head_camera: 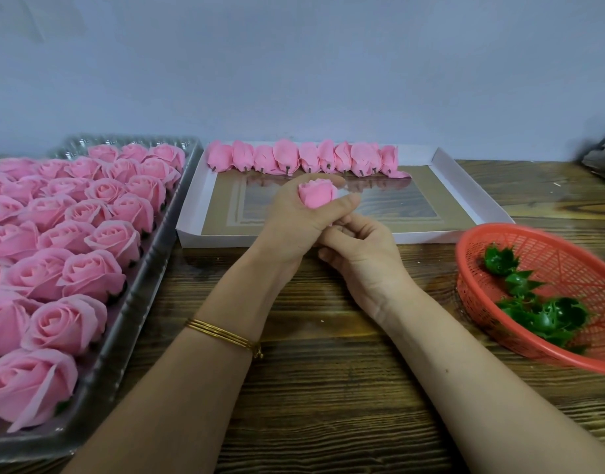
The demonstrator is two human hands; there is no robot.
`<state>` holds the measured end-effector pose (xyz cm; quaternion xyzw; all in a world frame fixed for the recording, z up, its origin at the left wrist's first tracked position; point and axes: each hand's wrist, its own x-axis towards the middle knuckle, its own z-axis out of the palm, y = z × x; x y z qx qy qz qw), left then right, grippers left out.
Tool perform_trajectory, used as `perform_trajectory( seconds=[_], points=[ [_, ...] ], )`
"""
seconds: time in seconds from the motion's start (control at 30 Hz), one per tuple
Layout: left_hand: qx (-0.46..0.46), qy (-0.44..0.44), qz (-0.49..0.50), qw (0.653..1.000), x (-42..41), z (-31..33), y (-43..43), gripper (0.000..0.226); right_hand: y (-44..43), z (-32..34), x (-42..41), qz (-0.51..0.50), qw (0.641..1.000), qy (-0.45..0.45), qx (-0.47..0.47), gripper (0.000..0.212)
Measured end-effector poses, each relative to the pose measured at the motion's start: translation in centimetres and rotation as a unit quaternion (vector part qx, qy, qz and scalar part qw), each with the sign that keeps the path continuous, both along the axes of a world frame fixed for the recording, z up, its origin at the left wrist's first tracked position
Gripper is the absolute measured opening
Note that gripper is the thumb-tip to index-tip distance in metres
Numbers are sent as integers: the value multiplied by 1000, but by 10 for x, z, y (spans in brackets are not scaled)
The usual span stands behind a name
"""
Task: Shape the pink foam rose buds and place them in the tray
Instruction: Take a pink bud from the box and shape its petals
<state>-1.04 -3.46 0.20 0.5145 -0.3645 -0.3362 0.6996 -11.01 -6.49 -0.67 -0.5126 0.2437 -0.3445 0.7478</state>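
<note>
Scanning from the left edge: clear plastic tray point(147, 278) packed with open pink roses point(88, 275), blooms face up, rows touching. It sits on a dark wood-grain tabletop point(328, 388). Next over, left hand point(294, 230), thin gold bangle point(222, 331) on the wrist, raised above the tabletop. Its fingers and thumb curl round one rose bud point(317, 197), petals pressed in close, top of the bud poking out above the fist. Right hand point(366, 261) is tucked just below and against the left one, fingers curled, fingertips pinching at the bud's underside where a sliver of pink shows; most of that contact is hidden by the left hand. The bud hangs over the near half of the white cardboard tray point(458, 186), not touching it. A row of shaped buds point(304, 159) lies on its side along that tray's far wall, stems pointing toward the person; the floor in front of the row is bare. Far right, red plastic basket point(472, 254) holding green calyx pieces point(540, 316), well apart from both hands. Judgement: shaping step in hand, petals being squeezed and the base worked, placing not yet done. Next move likely calls for a light grip so the foam does not crease, then laying the bud down stem-first toward the person, beside or in front of the row.
</note>
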Motion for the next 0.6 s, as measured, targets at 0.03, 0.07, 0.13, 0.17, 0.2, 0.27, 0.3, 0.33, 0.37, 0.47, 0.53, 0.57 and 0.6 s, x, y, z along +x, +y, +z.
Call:
perform_trajectory(
  seconds=[0.03,0.07,0.13,0.17,0.2,0.27,0.3,0.33,0.37,0.47,0.53,0.57,0.6],
  points=[
    [3,-4,2,1000,0,0,0,20,0,0,0,0,1000,1,2,13],
    [8,-8,2,1000,0,0,0,20,-1,0,0,2,1000,1,6,13],
    [21,-19,-3,1000,0,2,1,20,-1,1,-1,13,1000,-3,14,9],
    [29,-26,-5,999,0,3,2,21,-2,2,-2,19,1000,-5,17,8],
    [35,-32,-7,999,0,4,2,23,-2,2,-2,23,1000,-7,18,12],
    [44,-37,-12,998,0,4,3,25,-2,3,-3,33,999,-8,18,15],
    [45,-36,-12,998,0,5,4,26,-2,4,-3,39,999,-8,20,15],
    [44,-35,-12,998,1,5,5,26,-2,4,-3,42,999,-9,22,16],
    [43,-35,-10,998,1,5,5,25,-2,4,-3,43,999,-9,27,17],
    [24,-52,13,998,2,7,6,16,-4,5,-3,28,998,-15,53,18],
    [2,-75,34,997,2,8,6,14,-5,5,-3,12,997,-29,69,15],
    [-8,-82,41,996,2,9,7,13,-5,6,-3,5,997,-36,74,14],
    [-16,-89,46,995,1,9,8,13,-5,6,-4,0,996,-44,77,15]
  ],
)
